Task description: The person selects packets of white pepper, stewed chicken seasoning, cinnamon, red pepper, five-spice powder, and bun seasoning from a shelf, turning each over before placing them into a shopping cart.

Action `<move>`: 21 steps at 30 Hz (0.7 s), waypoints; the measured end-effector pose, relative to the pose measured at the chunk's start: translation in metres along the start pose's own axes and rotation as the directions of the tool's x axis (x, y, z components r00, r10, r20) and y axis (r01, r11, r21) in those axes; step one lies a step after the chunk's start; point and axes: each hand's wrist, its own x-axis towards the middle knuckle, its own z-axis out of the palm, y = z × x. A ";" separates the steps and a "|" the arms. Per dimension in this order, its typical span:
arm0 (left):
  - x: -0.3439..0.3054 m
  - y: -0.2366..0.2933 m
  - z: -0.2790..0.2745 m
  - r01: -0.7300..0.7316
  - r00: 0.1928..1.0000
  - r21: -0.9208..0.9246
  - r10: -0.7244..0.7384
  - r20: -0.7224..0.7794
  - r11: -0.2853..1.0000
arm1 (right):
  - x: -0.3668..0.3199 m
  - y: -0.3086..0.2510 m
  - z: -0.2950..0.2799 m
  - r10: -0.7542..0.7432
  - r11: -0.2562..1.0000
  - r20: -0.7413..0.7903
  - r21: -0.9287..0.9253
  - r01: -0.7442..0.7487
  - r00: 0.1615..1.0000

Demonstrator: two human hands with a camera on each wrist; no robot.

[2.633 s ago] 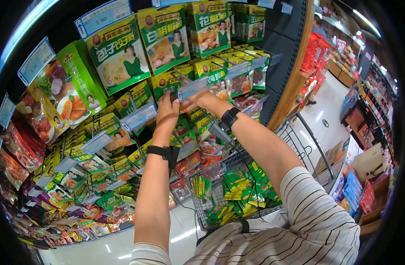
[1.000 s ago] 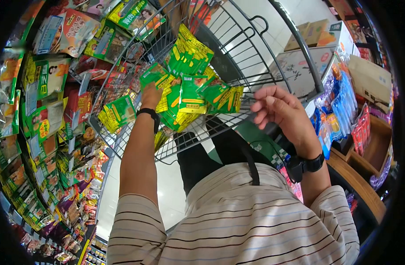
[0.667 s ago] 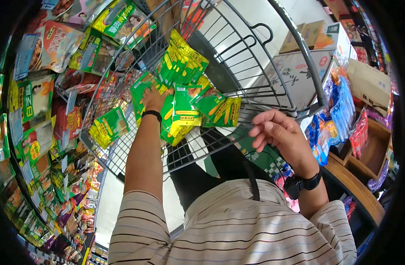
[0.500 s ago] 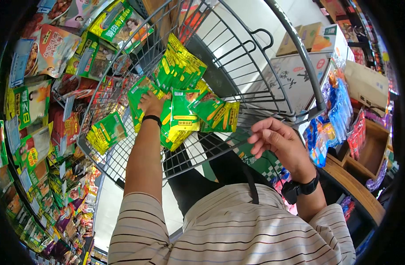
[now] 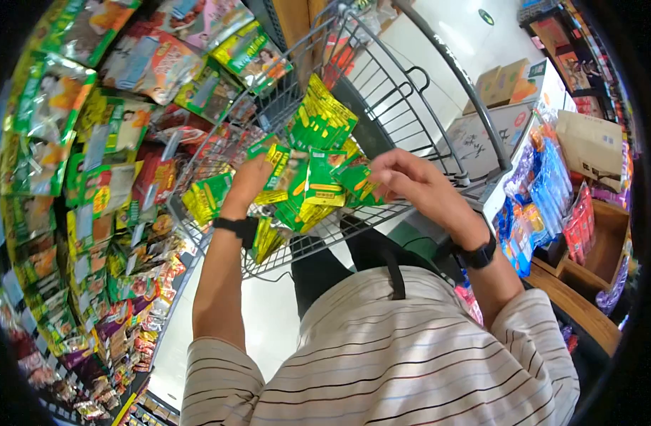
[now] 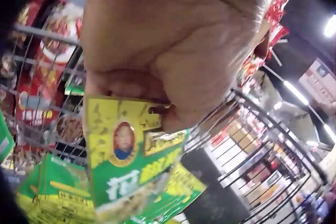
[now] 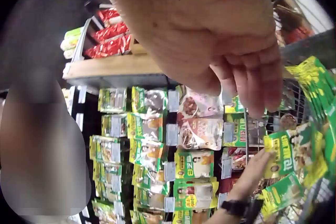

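Observation:
My left hand (image 5: 247, 186) pinches a green-and-yellow seasoning packet (image 6: 131, 155) by its yellow top edge, over the shopping cart (image 5: 357, 106). The packet's front faces the left wrist camera, showing a round portrait badge. In the right wrist view the held packet (image 7: 283, 153) hangs above others like it. Below lie more such packets (image 5: 325, 181), with a fanned bundle of packets (image 5: 324, 113) towards the far side. My right hand (image 5: 414, 184) hovers at the cart's near right side, fingers loosely bent and holding nothing; it overlaps one packet's edge in the head view.
Shelves of hanging packets (image 5: 112, 192) stand close on the left. To the right are a white carton (image 5: 485, 135), blue bags (image 5: 549, 181) and a wooden tray (image 5: 602, 248). Tiled floor (image 5: 446, 42) runs beyond the cart.
Both hands have left the shelf for the cart. My left hand, lately flat on packets in the cart, now lifts one by its top edge. My right hand has moved left over the cart's edge.

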 end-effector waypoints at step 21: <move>-0.262 0.155 -0.209 -0.449 0.880 -0.740 0.103 -0.464 0.501 | 0.042 -0.128 0.117 -0.451 0.892 0.329 0.145 0.428 0.830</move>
